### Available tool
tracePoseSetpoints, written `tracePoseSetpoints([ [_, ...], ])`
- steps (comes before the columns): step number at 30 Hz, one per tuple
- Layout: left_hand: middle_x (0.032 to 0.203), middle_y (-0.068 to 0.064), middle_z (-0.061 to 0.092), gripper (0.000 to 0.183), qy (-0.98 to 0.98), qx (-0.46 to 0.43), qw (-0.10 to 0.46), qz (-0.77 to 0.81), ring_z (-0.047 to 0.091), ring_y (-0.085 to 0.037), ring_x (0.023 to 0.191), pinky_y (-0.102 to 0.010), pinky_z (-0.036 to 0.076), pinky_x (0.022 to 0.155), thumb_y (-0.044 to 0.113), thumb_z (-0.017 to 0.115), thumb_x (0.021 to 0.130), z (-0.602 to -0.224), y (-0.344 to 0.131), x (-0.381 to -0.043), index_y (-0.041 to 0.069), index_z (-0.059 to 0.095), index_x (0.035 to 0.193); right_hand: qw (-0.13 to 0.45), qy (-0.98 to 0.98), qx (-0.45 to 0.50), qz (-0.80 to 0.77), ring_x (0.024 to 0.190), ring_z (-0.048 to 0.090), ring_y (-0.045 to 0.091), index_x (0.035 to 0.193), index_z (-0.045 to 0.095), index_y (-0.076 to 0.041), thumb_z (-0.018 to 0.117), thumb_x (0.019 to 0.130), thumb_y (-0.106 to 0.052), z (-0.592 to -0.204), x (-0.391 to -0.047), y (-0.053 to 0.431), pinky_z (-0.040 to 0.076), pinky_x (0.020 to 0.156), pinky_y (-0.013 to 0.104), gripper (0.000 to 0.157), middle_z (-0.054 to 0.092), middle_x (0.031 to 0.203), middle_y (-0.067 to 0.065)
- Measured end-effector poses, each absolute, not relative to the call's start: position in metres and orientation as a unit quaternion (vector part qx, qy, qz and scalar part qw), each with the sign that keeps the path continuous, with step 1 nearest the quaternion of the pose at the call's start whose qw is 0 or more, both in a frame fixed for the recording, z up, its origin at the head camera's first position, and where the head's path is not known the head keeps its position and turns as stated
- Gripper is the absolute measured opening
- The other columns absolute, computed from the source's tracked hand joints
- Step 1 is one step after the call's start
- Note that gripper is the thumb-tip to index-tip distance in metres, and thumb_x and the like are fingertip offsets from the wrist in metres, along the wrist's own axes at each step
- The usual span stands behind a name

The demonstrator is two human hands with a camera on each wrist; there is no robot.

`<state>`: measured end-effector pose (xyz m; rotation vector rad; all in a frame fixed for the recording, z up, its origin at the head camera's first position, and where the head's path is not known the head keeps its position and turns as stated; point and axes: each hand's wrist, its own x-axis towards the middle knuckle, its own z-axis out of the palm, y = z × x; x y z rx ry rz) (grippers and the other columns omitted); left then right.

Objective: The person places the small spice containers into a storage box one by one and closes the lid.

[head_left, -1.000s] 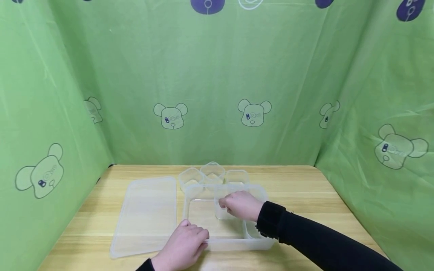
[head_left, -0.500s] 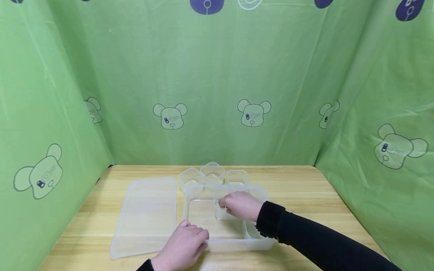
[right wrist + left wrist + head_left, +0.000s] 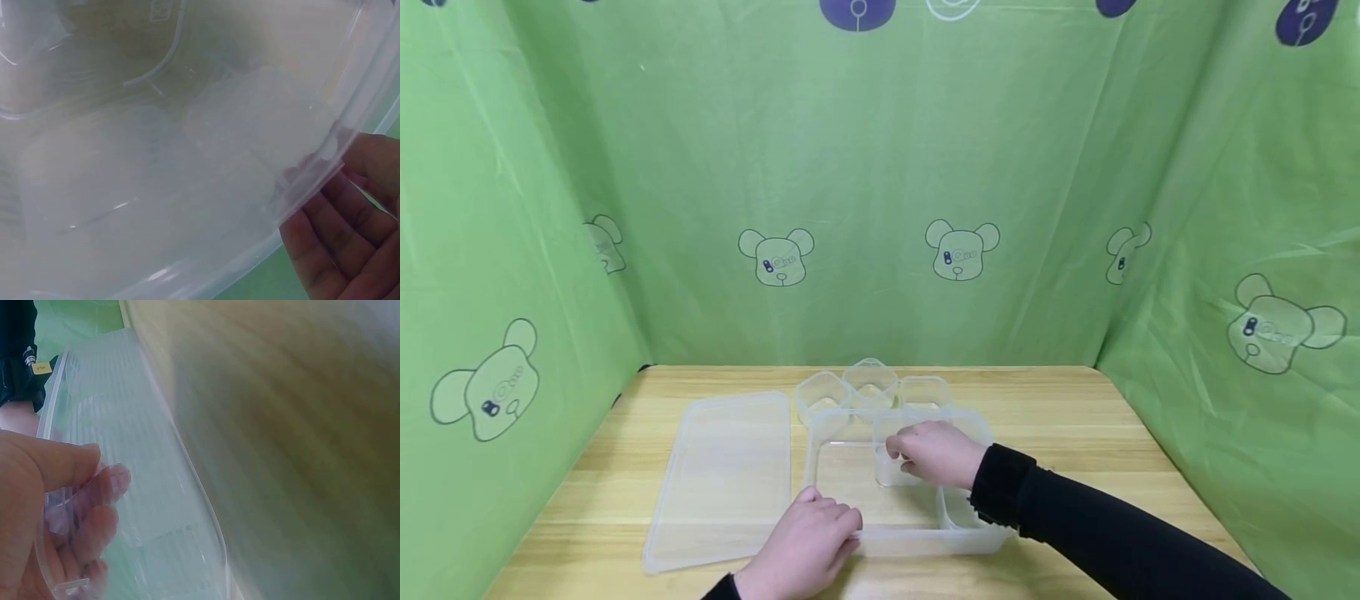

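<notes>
My left hand [image 3: 805, 537] grips the front wall of a large clear plastic box [image 3: 928, 543] near its left corner. In the left wrist view, thumb and fingers of that left hand [image 3: 69, 506] lie on opposite sides of the see-through box wall [image 3: 156, 481]. Inside the box, toward the back right, my right hand [image 3: 940, 454] pinches the rim of a small clear container [image 3: 890, 475]. The right wrist view has the right hand [image 3: 350, 231] with its fingers curled at a clear plastic edge. Another small container [image 3: 957, 510] sits in the box's front right corner, partly hidden by the wrist.
Behind the box stand three small clear containers: a left one [image 3: 822, 398], a middle one [image 3: 870, 387] and a right one [image 3: 925, 392]. A flat translucent lid [image 3: 730, 475] lies left of the box on the wooden table [image 3: 1090, 467]. Green cloth [image 3: 865, 325] encloses the table's back and sides.
The right hand and wrist have shifted very slightly to the right and back. The left hand, box, lid and containers look unmoved.
</notes>
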<state>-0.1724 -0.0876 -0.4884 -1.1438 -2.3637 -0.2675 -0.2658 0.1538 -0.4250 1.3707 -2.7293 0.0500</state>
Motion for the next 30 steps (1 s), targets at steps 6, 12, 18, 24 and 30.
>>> tracePoseSetpoints([
  [6, 0.069, 0.016, 0.051, 0.025, -0.866, -0.420, 0.252, -0.098, 0.050, -0.004, 0.062, -0.024, 0.032, 0.068, 0.026, 0.079, 0.082, -0.488, -0.088, -0.172, 0.023, 0.055, 0.081, 0.045, -0.892, 0.449, 0.016, 0.072, 0.063, 0.012, 0.089, 0.065, -0.012, 0.082, 0.079, -0.009, -0.418, -0.263, 0.155, 0.052, 0.064, 0.028, 0.020, 0.068, 0.083, -0.004],
  [12, 0.068, 0.016, 0.050, 0.026, -0.865, -0.420, 0.256, -0.097, 0.050, -0.004, 0.063, -0.024, 0.032, 0.068, 0.026, 0.080, 0.081, -0.488, -0.088, -0.172, 0.023, 0.055, 0.081, 0.049, -0.892, 0.449, 0.021, 0.074, 0.064, 0.013, 0.090, 0.066, -0.011, 0.081, 0.080, -0.009, -0.414, -0.261, 0.157, 0.054, 0.066, 0.029, 0.018, 0.069, 0.086, -0.002],
  [18, 0.068, 0.017, 0.051, 0.025, -0.867, -0.421, 0.248, -0.096, 0.050, -0.003, 0.062, -0.024, 0.032, 0.068, 0.026, 0.079, 0.082, -0.489, -0.088, -0.173, 0.023, 0.055, 0.082, 0.057, -0.893, 0.445, 0.029, 0.073, 0.062, 0.011, 0.088, 0.065, -0.014, 0.081, 0.081, -0.009, -0.408, -0.261, 0.163, 0.053, 0.065, 0.029, 0.018, 0.067, 0.085, -0.003],
  [24, 0.069, 0.016, 0.052, 0.023, -0.868, -0.421, 0.246, -0.092, 0.050, -0.003, 0.063, -0.024, 0.033, 0.069, 0.027, 0.079, 0.083, -0.490, -0.087, -0.174, 0.023, 0.056, 0.083, 0.066, -0.901, 0.428, 0.036, 0.075, 0.062, 0.012, 0.087, 0.063, -0.015, 0.081, 0.082, -0.009, -0.403, -0.260, 0.175, 0.053, 0.065, 0.030, 0.019, 0.065, 0.084, -0.004],
  [30, 0.069, 0.017, 0.052, 0.024, -0.870, -0.416, 0.248, -0.094, 0.048, -0.002, 0.062, -0.024, 0.033, 0.069, 0.027, 0.079, 0.082, -0.491, -0.087, -0.173, 0.023, 0.055, 0.082, 0.088, -0.903, 0.417, 0.055, 0.072, 0.060, 0.011, 0.088, 0.064, -0.013, 0.079, 0.083, -0.007, -0.400, -0.260, 0.193, 0.053, 0.065, 0.031, 0.017, 0.063, 0.083, -0.004],
])
